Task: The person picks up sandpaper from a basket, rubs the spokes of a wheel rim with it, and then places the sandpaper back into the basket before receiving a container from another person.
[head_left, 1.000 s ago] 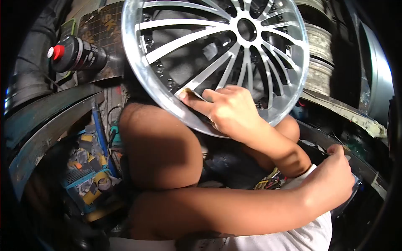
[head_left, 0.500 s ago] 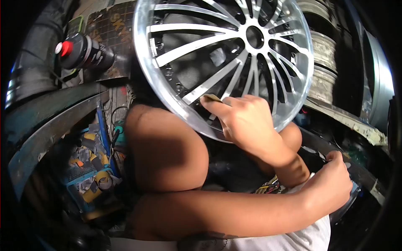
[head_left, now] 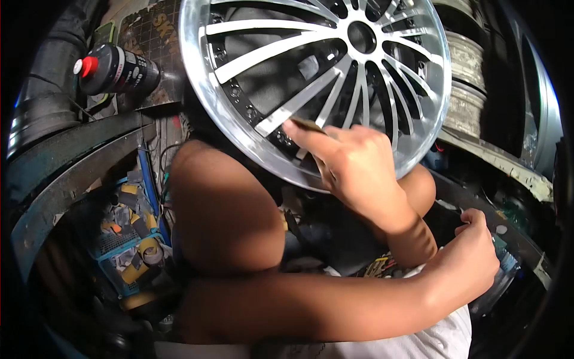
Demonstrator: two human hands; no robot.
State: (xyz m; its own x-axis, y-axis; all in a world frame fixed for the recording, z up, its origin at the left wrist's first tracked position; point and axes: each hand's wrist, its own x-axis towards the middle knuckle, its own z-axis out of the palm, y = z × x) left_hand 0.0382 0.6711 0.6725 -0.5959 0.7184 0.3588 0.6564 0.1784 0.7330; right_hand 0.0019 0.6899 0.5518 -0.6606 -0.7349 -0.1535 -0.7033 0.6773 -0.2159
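Note:
My right hand grips a small folded piece of brownish sandpaper under its fingers. The index finger presses at the outer end of a spoke of the alloy wheel rim. That rim has bright metal spokes with black recesses and leans tilted in front of my knees. Across my lap reaches my left forearm, and my left hand is closed at the right side, apart from the rim. Its fingers curl away from the camera, so whatever may be inside them is hidden.
A black bottle with a red and white cap lies on a dark grid-marked board at upper left. Below, a blue basket holds sandpaper scraps. More wheel rims stand at right, near a ledge.
The wheel rim sits slightly higher and further left in view. My right hand keeps the sandpaper on the same spoke end. My left hand has barely moved.

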